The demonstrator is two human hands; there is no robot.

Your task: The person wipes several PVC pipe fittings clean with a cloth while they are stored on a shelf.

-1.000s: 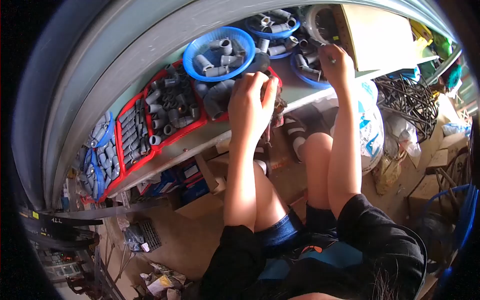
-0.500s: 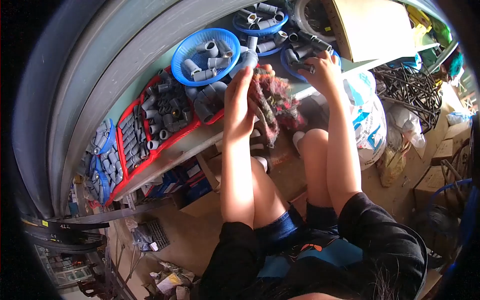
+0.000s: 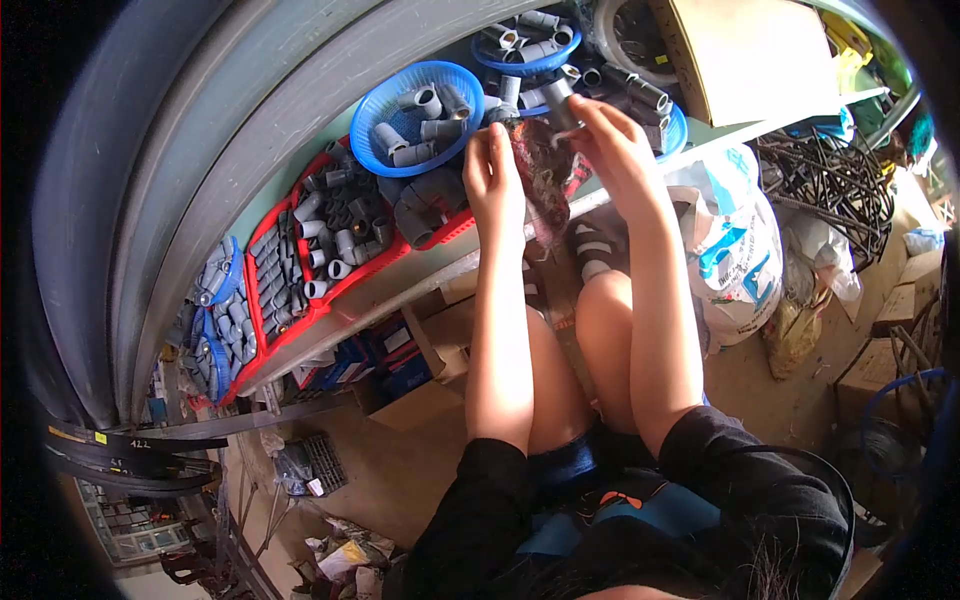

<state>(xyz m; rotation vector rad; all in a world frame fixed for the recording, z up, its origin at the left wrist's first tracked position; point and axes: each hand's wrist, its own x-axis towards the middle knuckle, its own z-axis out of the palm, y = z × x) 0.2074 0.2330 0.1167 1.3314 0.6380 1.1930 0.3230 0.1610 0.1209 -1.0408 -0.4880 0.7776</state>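
My left hand is closed on a shaggy cloth in dark red and grey, which hangs down in front of the shelf. Just to its right, my right hand pinches a grey plastic pipe fitting between thumb and fingers, right above the cloth. Behind my left hand, a blue basket holds several grey pipe fittings. More fittings fill a second blue basket behind my right hand and another blue basket at the back.
Red trays of grey fittings line the shelf to the left. A cardboard box stands at the back right. Below it sit a white plastic sack and a heap of black rods. Large grey pipes curve along the left.
My right hand has moved left from the right-hand basket, bringing the pipe fitting to the cloth. My left hand and the cloth have shifted slightly, and the view has moved a little.
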